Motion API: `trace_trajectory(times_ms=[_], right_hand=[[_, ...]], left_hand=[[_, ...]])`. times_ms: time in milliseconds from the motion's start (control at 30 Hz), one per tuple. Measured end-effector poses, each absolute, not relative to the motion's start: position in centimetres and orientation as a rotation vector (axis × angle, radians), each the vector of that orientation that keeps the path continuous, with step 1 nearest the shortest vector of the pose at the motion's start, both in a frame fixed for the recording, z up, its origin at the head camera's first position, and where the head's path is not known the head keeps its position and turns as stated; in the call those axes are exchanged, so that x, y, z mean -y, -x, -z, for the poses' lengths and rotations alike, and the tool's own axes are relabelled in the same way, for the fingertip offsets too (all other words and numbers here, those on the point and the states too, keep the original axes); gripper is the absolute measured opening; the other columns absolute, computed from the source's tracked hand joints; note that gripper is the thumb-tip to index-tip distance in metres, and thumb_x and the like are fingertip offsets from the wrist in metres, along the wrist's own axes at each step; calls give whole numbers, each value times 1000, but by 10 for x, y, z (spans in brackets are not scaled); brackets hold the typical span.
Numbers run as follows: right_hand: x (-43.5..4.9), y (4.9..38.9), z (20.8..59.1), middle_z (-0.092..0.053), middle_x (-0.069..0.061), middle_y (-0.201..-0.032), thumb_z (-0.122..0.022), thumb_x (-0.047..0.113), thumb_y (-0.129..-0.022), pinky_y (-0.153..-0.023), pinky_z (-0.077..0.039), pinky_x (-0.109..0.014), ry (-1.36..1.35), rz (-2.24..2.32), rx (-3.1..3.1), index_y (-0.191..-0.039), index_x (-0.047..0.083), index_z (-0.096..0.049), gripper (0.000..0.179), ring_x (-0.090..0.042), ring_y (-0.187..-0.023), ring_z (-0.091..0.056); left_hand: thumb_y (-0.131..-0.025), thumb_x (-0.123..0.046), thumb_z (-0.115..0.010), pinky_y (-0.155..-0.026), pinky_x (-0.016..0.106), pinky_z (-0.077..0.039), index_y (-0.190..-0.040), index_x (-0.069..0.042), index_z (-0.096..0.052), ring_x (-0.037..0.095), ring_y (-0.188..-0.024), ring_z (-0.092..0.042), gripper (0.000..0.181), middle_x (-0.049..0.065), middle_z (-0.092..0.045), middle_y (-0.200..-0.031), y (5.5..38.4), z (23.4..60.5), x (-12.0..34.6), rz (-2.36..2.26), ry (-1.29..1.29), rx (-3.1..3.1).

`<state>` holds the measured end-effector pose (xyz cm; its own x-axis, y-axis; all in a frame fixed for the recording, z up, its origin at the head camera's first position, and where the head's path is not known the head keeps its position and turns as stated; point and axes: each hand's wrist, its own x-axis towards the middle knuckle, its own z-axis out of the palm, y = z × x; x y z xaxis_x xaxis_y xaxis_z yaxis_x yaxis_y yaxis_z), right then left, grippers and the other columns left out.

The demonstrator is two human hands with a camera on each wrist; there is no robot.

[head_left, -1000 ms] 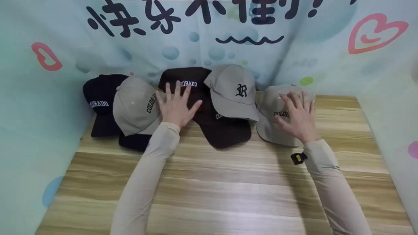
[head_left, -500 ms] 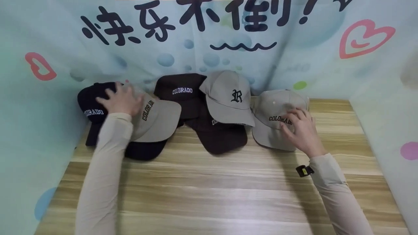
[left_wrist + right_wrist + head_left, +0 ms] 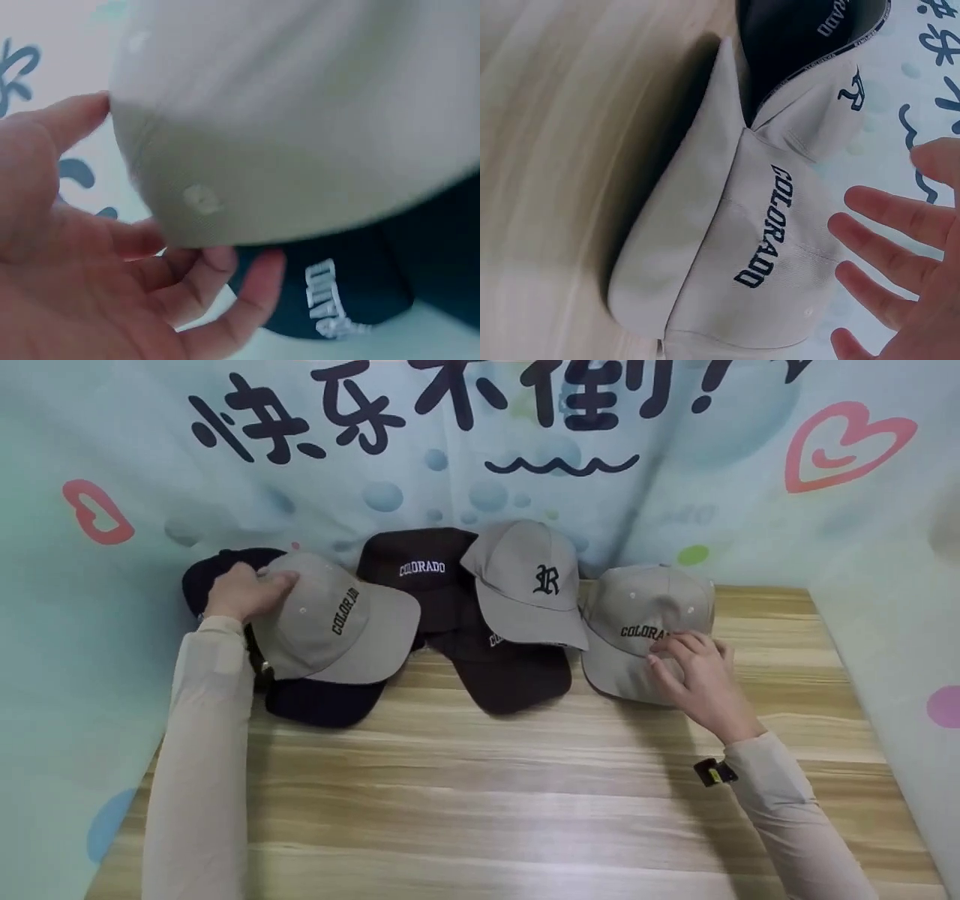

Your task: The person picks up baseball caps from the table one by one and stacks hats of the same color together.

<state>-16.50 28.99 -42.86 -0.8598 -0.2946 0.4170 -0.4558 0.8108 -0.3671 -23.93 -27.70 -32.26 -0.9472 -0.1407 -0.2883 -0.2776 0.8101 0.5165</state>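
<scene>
Left hand (image 3: 97,259) was right up on a beige cap (image 3: 300,112), pretty close-up

Thumb was touching the cap's side and the other fingers curled in at its lower edge, just beside a little stitched eyelet (image 3: 201,199). A dark cap (image 3: 375,262) with blurry white lettering (image 3: 330,300) was partly covered by the beige one, and the pale backdrop (image 3: 112,176) had some dark printed strokes.

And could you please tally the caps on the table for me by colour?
Grey: 3 (left grey cap, R cap, right grey cap)
Navy: 2 (rear navy cap, lower navy cap, showing mainly its brim)
Dark brown: 2 (upper brown cap, lower brown cap)
Total in view: 7 caps
</scene>
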Motion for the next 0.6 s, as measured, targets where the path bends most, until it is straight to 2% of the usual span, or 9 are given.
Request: trace_trajectory(times_ms=[100, 167, 267, 367, 500, 533, 600], right_hand=[[-295, 159, 430, -65, -13, -102, -61, 17, -94, -91, -25, -60, -600, -613, 2690, -94, 4, -67, 14, -36, -105, -52], [-299, 154, 430, -65, -13, -100, -62, 16, -93, -91, -26, -60, -624, -579, 2708, -94, 4, -67, 13, -35, -103, -54], [-304, 148, 428, -66, -12, -98, -64, 12, -91, -91, -28, -60, -659, -568, 2724, -94, 3, -67, 10, -35, -100, -57], [-306, 142, 427, -67, -12, -97, -66, 10, -89, -91, -28, -61, -694, -587, 2734, -95, 3, -67, 9, -33, -99, -60], [-308, 136, 425, -69, -11, -97, -67, 8, -88, -92, -28, -61, -724, -607, 2741, -95, 2, -68, 9, -31, -95, -62], [-309, 135, 425, -69, -11, -97, -67, 7, -88, -92, -28, -61, -729, -606, 2742, -95, 2, -68, 9, -31, -95, -62], [-310, 132, 424, -69, -11, -96, -67, 6, -88, -92, -28, -62, -735, -613, 2746, -96, 2, -68, 9, -31, -94, -63]], left_hand=[[-96, -46, -50, -103, 54, -31, -143, 14, -25, 45, -128, -33, 80, 34, -24, -147, 237, 316, 276, -1076, 252, -2684], [-96, -40, -53, -103, 50, -30, -138, 11, -30, 38, -125, -33, 69, 29, -28, -144, 236, 309, 273, -1181, 177, -2615], [-97, -32, -54, -98, 42, -31, -117, 4, -40, 27, -114, -35, 44, 17, -37, -124, 235, 297, 265, -1248, 53, -2544], [-96, -23, -56, -85, 36, -33, -101, -3, -38, 20, -95, -38, 27, 7, -36, -99, 232, 286, 254, -1261, -60, -2536], [-94, -11, -56, -74, 32, -36, -110, 1, -43, 18, -83, -41, 24, 7, -40, -93, 224, 275, 239, -1198, -238, -2587], [-93, -9, -57, -70, 32, -37, -112, 1, -43, 19, -79, -42, 26, 8, -40, -90, 222, 272, 234, -1167, -280, -2604], [-91, -6, -59, -70, 30, -39, -121, 1, -45, 20, -82, -44, 34, 9, -44, -94, 215, 268, 225, -1119, -373, -2606]])
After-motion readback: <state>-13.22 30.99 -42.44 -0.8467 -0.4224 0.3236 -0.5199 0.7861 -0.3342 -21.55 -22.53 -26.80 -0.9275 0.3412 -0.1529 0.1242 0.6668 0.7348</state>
